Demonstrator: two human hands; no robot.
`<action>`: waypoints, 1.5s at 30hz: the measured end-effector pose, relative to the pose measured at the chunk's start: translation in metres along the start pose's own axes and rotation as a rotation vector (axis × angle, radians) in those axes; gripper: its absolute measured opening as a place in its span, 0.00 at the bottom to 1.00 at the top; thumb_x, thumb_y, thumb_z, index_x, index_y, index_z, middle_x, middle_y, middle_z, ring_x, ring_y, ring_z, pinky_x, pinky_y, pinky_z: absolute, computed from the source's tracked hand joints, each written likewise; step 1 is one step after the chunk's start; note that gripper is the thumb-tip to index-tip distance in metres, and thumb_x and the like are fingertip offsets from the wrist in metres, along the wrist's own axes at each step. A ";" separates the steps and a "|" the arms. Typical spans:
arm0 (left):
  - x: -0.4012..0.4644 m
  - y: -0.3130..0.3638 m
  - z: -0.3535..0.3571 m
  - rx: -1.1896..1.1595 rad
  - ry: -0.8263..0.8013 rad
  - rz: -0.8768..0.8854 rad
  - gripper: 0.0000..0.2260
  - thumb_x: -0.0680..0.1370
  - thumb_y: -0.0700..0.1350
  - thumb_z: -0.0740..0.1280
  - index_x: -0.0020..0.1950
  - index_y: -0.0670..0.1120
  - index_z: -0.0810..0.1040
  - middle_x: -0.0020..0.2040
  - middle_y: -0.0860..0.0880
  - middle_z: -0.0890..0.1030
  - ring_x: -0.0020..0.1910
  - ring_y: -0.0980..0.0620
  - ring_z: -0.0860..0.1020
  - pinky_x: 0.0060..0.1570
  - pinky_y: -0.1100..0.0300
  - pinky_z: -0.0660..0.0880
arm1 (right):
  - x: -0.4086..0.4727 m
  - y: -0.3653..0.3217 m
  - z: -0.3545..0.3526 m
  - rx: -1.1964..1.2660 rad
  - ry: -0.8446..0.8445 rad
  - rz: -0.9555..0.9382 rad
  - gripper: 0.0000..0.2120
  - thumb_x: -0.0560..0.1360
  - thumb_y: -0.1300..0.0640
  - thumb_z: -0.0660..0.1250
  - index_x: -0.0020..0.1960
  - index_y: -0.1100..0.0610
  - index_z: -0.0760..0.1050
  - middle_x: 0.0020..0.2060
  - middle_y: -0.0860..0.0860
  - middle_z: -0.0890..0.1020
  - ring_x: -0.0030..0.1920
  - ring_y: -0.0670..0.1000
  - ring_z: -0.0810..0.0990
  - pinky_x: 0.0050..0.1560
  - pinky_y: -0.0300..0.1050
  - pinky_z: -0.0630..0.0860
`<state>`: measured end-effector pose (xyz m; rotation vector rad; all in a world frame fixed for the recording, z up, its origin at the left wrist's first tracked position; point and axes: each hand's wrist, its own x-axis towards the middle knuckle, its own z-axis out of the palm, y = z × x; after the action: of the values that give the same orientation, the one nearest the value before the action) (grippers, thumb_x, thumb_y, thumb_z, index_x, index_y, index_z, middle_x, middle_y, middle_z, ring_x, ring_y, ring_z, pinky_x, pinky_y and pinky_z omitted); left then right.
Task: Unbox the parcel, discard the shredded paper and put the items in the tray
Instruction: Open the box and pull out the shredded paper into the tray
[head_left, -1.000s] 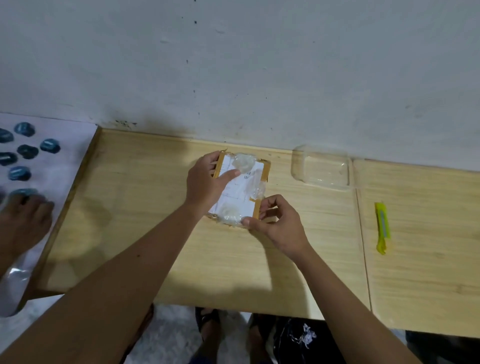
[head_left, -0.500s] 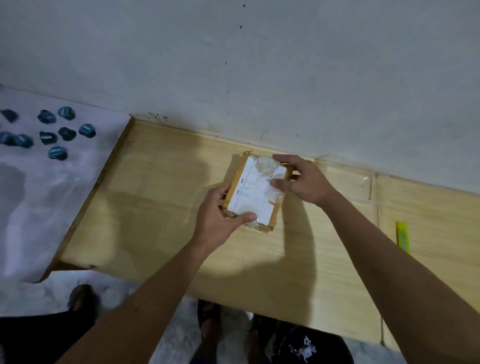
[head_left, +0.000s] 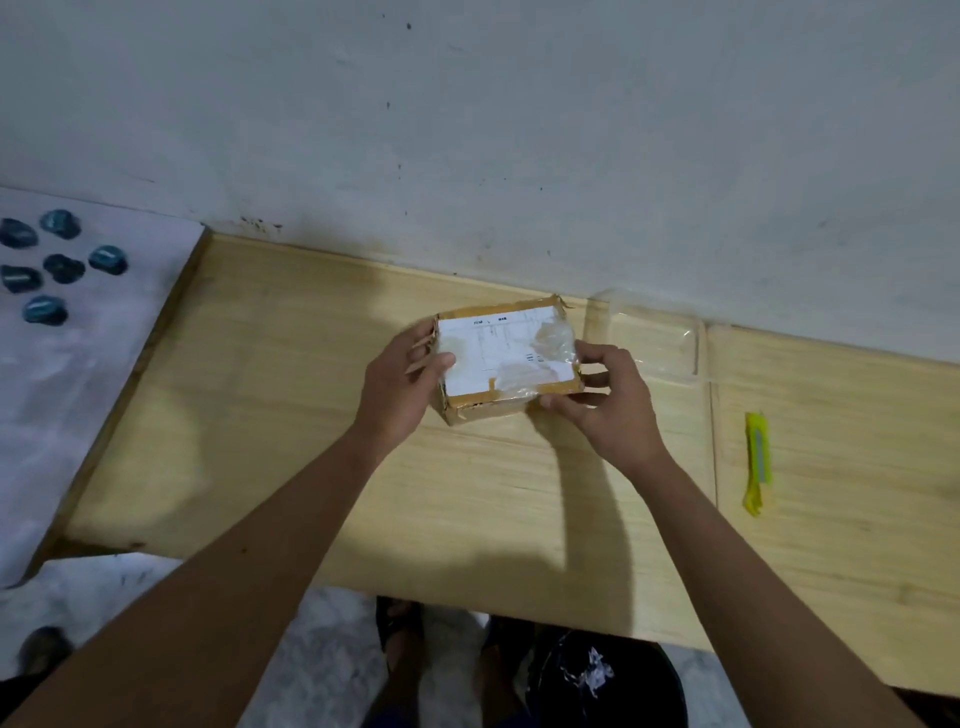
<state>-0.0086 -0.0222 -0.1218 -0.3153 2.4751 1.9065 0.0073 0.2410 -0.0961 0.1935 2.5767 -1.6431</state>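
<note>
over the last second the parcel (head_left: 506, 358) was turned about on the wooden table (head_left: 291, 426): a second earlier it stood long edge pointing up the frame, half a second earlier it was tilted that way between swapped hand positions, and now its long edge ran across the middle of the frame, label face up. the left hand (head_left: 397, 387) had shifted to the box's left end, thumb laid over the top edge and fingers curled round the side; the right hand (head_left: 605, 400) had come back from the far edge to the lower right corner, fingertips pinching there where the tape lay. this read as hunting for a tape end to peel, so the unboxing looked barely begun, the box still sealed.

the parcel was a small brown cardboard box, a white printed label covering most of its top, crinkled clear tape shining across the right part and corners, cardboard frayed at the upper right corner. the clear plastic tray (head_left: 649, 338) sat just right of it against the wall, and the yellow utility knife (head_left: 757, 462) lay untouched at the right of the frame.
</note>
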 end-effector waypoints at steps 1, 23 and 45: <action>0.000 0.000 0.000 -0.007 -0.030 0.000 0.22 0.80 0.39 0.72 0.73 0.52 0.76 0.66 0.55 0.82 0.66 0.58 0.80 0.64 0.61 0.78 | -0.001 0.001 0.001 0.000 0.009 0.001 0.32 0.65 0.61 0.84 0.65 0.52 0.74 0.64 0.49 0.75 0.54 0.44 0.80 0.53 0.43 0.83; -0.015 -0.024 -0.004 0.095 -0.249 0.078 0.50 0.67 0.36 0.83 0.83 0.52 0.61 0.77 0.56 0.69 0.75 0.57 0.71 0.68 0.49 0.77 | 0.012 -0.003 -0.020 -0.334 0.033 -0.386 0.27 0.66 0.43 0.82 0.59 0.56 0.84 0.51 0.48 0.82 0.42 0.45 0.84 0.49 0.43 0.83; -0.018 -0.043 -0.018 0.136 -0.391 0.103 0.52 0.67 0.39 0.84 0.79 0.69 0.61 0.74 0.68 0.68 0.69 0.68 0.73 0.62 0.69 0.76 | 0.111 -0.026 -0.030 -0.297 0.192 -0.416 0.11 0.75 0.55 0.77 0.56 0.57 0.85 0.38 0.48 0.84 0.38 0.39 0.81 0.44 0.24 0.73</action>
<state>0.0178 -0.0472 -0.1565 0.1742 2.3726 1.6275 -0.1061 0.2641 -0.0752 -0.2316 3.1334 -1.3676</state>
